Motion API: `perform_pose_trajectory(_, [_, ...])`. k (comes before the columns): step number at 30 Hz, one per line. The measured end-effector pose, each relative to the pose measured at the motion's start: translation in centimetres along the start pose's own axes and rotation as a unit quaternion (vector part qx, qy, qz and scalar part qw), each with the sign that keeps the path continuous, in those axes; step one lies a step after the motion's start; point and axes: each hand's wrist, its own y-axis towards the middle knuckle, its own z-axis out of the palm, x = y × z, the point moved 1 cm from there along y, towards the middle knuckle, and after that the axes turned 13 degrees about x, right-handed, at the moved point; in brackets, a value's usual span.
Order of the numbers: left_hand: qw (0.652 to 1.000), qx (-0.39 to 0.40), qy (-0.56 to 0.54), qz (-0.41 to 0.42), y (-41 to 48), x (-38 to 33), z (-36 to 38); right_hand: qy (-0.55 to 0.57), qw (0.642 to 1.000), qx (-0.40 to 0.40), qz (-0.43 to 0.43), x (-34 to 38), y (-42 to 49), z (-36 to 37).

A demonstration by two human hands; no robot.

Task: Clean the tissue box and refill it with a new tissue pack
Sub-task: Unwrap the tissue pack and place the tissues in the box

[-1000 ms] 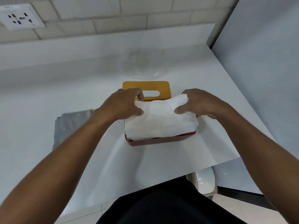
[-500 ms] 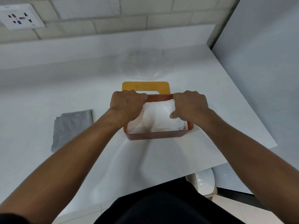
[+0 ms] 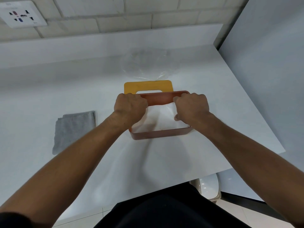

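Rust-brown plastic formed the tissue box (image 3: 158, 134), which sat open-topped on the white countertop (image 3: 65, 79), right in front of the person. The white tissue stack (image 3: 162, 120) lay inside it, sunk below the near rim and dipping in the middle. A second before, that stack had been held above the box, wider than the opening and hanging over its edges. Half a second before, it was already partly pushed in.

The left hand (image 3: 130, 107) and the right hand (image 3: 191, 106) were at opposite ends of the box. Each had its knuckles up and its fingers curled down over an end of the stack, holding the tissues and tucking them in. The fingertips were hidden inside the walls, while the right thumb pressed against the paper.

By my reading, the refill was nearly seated. What remained was to let go, flatten the stack, and close the box.

The yellow lid (image 3: 148, 86), with its slot, lay flat just behind the box, touching or nearly touching its far wall, so it had not yet been fitted. A crumpled clear wrapper (image 3: 148, 66) lay beyond the lid. A folded grey cloth (image 3: 74, 129) rested well to the left, apart from both hands, and a wall socket (image 3: 21, 15) was fixed to the tiles.
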Motion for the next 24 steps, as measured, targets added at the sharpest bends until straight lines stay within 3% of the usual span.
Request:
perform_pose_trajectory(8, [0.999, -0.01, 0.046, -0.015, -0.8, -0.4, -0.9, 0.014, 0.998, -0.065, -0.001, 0.3, -0.2, 0.2])
perform_pose_trajectory(11, [0.995, -0.074, 0.056, -0.024, -1.5, -0.8, -1.4, 0.087, 0.991, -0.061, -0.076, 0.1, 0.0, 0.3])
perform_pose_trajectory(13, [0.994, -0.093, 0.044, 0.031, -1.7, -1.0, -1.6, 0.114, 0.985, -0.021, -0.127, 0.2, 0.1, 0.4])
perform_pose_trajectory(17, [0.994, 0.027, -0.017, 0.103, -1.2, -0.6, -0.8, 0.098, 0.986, 0.04, -0.129, 0.2, 0.6, 0.9])
perform_pose_trajectory(24, [0.993, 0.012, 0.012, 0.119, -0.3, -0.6, 0.0, 0.052, 0.988, 0.043, -0.141, 0.9, 1.6, 0.9])
